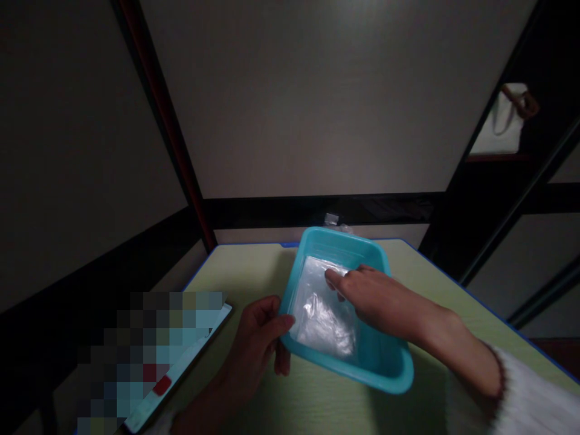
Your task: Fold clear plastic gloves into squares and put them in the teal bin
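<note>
A turquoise plastic basin (394, 382) is tilted over the table, its inside turned toward me. My left hand (267, 332) grips its left rim, thumb on the inner side and fingers beneath. Flat inside the basin lies clear, crinkled plastic bagging (324, 329), shiny with reflected light. Over the upper right part of that plastic is my right hand (369, 293), reaching in across the right rim. Its fingers are bent and drawn together, with the fingertips at the plastic; the palm side is hidden.
The pale green table (240, 266) has a blue edge. At the left lies a flat board-like item (179, 368), mostly blurred out, with a red mark. Behind the basin sits some clear plastic (332, 220) at the far edge. Wardrobe panels (294, 103) rise beyond; a white bag (501, 124) stands on a shelf.
</note>
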`<state>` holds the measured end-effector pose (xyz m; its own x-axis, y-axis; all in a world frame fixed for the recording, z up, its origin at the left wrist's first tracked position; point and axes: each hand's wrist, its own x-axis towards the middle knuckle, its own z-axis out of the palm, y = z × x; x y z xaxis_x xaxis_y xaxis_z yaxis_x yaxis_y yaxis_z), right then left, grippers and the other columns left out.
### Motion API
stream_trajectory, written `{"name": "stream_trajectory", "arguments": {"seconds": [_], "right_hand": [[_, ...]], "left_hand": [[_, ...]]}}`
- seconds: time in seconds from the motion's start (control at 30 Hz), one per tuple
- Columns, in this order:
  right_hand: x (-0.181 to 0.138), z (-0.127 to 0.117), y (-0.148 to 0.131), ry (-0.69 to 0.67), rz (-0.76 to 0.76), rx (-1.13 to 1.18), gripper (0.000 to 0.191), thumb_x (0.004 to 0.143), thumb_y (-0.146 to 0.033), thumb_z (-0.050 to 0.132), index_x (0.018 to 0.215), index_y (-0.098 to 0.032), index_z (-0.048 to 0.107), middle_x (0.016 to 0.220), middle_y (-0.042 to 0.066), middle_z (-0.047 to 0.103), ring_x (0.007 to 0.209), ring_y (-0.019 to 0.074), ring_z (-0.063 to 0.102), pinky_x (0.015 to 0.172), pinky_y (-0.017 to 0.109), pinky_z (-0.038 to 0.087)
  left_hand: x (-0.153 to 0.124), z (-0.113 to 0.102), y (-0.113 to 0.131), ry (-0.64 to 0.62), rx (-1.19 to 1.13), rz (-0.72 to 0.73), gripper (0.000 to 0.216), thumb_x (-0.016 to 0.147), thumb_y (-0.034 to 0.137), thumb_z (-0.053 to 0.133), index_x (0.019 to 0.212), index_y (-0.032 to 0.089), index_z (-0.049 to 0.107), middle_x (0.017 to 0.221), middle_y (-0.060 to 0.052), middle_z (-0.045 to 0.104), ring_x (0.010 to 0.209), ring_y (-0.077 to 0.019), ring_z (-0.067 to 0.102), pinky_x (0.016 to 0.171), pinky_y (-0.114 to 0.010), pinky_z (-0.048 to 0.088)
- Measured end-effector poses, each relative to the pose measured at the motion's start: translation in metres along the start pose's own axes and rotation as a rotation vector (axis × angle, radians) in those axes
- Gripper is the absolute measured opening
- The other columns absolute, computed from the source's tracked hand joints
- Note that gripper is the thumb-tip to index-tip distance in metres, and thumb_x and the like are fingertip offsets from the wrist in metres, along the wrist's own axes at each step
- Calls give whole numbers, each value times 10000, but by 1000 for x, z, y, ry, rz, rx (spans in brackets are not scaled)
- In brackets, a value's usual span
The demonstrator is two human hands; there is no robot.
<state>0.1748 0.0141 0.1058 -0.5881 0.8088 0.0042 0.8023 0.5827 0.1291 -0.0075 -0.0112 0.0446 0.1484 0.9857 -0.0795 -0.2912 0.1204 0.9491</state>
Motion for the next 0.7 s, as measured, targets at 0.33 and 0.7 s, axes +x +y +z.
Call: {"name": "stream_trajectory", "arguments": {"seconds": [0.33, 0.7], "right_hand": [[4, 6, 3, 4, 46, -25, 335, 792, 25, 389, 1058, -100, 549, 862, 107, 687, 790, 237, 630, 642, 303, 402], [5, 8, 5, 18, 35, -21, 303, 795, -13, 419, 1045, -127, 546, 827, 81, 689, 745, 227, 631, 650, 306, 402]], "left_hand": [[-2, 3, 5, 37, -22, -23, 300, 518, 320, 658, 468, 179, 398, 323, 101, 361, 219, -39, 363, 233, -127, 257], [0, 3, 4, 81, -43, -62, 289, 499, 310, 656, 451, 186, 399, 312, 102, 351, 233, -45, 366, 258, -138, 236]]}}
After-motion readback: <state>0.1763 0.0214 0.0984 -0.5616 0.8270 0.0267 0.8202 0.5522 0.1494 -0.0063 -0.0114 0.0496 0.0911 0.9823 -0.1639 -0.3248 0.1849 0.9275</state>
